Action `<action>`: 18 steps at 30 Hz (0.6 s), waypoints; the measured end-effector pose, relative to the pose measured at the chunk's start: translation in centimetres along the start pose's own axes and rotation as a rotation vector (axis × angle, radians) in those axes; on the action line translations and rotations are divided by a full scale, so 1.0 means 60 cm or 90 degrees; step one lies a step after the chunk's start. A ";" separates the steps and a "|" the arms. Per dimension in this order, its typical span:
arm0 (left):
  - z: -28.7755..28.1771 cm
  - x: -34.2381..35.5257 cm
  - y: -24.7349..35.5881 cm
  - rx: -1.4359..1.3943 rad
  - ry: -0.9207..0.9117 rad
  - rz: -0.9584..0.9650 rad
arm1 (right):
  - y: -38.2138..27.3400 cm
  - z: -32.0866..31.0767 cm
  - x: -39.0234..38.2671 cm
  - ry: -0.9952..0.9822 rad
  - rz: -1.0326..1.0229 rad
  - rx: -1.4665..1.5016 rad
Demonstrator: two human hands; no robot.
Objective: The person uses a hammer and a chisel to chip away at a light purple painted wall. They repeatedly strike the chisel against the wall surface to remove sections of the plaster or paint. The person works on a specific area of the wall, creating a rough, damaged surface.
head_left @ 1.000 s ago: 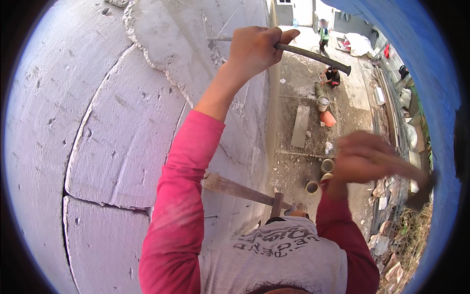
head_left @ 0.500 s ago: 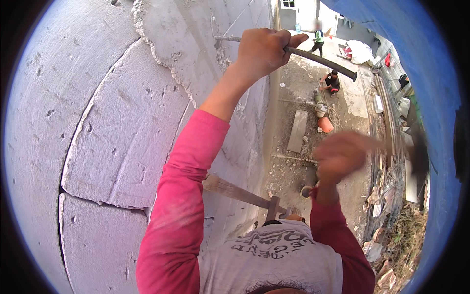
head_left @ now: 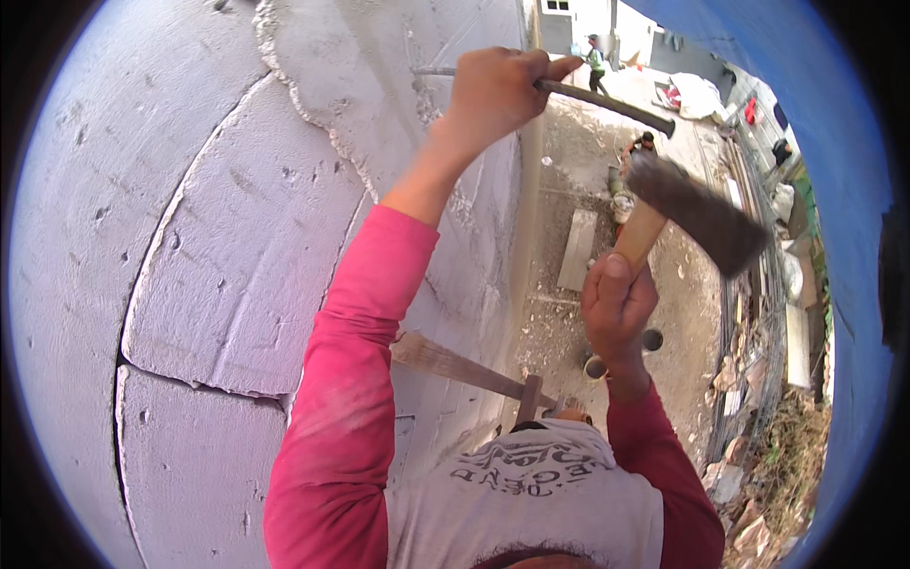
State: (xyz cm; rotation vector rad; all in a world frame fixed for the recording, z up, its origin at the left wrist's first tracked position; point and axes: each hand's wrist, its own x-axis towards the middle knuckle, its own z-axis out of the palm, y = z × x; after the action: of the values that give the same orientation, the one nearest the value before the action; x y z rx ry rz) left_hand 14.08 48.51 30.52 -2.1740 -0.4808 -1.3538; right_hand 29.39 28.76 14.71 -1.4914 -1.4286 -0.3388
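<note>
My left hand [head_left: 498, 95] grips a long dark steel chisel rod [head_left: 616, 106] high up against the pale block wall [head_left: 227, 237]; its flared end points right, and its far end reaches the wall. My right hand [head_left: 616, 299], lower and to the right, is closed around the wooden handle of a heavy dark-headed hammer [head_left: 701, 213], raised with the head just below the rod's flared end, apart from it. Cracks and rough seams run through the wall.
A wooden beam [head_left: 460, 370] juts from the wall below me. Far down lie a plank [head_left: 576, 248], buckets [head_left: 594, 365], steel bars [head_left: 735, 313] and rubble. A person in green [head_left: 595, 66] walks there; another crouches [head_left: 643, 147]. A blue sheet [head_left: 834, 152] hangs at my right.
The blurred hammer in my right hand has swung up and inward, from far right to nearer the rod. My left hand shifted only slightly. The person in green has moved left.
</note>
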 end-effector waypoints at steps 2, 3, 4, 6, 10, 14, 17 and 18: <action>-0.014 0.001 -0.003 0.001 -0.015 -0.006 | -0.017 -0.040 0.017 0.088 0.114 0.479; -0.020 -0.007 -0.002 0.001 -0.028 -0.015 | -0.016 -0.067 0.039 0.152 0.087 0.572; -0.019 -0.007 -0.003 -0.004 -0.025 -0.014 | -0.025 -0.106 0.056 0.207 0.059 0.656; -0.007 -0.011 0.000 -0.019 -0.025 -0.010 | -0.028 -0.136 0.086 0.307 -0.011 0.896; 0.012 -0.002 -0.005 -0.086 0.014 -0.039 | -0.017 -0.065 0.052 0.133 0.021 0.769; -0.003 -0.046 -0.055 -0.135 -0.039 -0.213 | -0.034 -0.011 0.005 -0.040 0.171 0.562; 0.003 -0.055 -0.038 -0.114 -0.038 -0.158 | -0.016 -0.054 0.062 0.260 0.046 0.674; 0.007 -0.057 -0.016 -0.108 -0.040 -0.115 | -0.024 -0.083 0.073 0.302 0.084 0.774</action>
State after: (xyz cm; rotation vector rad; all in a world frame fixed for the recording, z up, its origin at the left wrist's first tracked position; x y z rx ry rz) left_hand 12.38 49.48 27.52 -2.3640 -0.6206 -1.4715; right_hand 31.38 27.18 21.01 -0.4397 -0.8314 0.2445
